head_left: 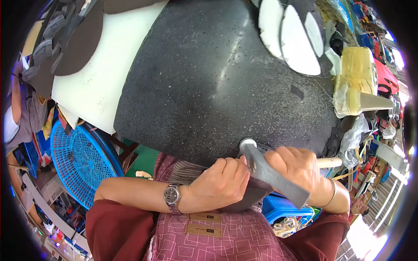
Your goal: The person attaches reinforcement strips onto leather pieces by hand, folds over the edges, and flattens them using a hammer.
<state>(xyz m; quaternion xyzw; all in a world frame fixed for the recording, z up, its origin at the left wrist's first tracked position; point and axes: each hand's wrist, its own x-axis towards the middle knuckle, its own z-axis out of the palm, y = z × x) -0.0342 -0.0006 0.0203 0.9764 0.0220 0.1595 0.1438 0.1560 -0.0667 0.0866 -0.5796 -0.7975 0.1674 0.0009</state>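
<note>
A hammer (278, 177) with a grey metal head and a pale wooden handle is in my right hand (296, 167), whose fingers wrap round the handle. The round end of its head is over the near edge of the black worktop (191, 87). Close beside it, my left hand (220, 185) pinches a dark grey-brown flat piece (249, 198) at that edge. This piece hangs down toward my lap, and the hammer and my fingers hide part of it. I cannot tell its full shape.
White rounded pieces (300, 41) lie at the far right of the worktop, near a yellow taped block (355, 74). Dark cut pieces (82, 43) rest on a white sheet (93, 82) at left. Blue baskets (80, 161) stand below left; a person (26, 108) is beyond.
</note>
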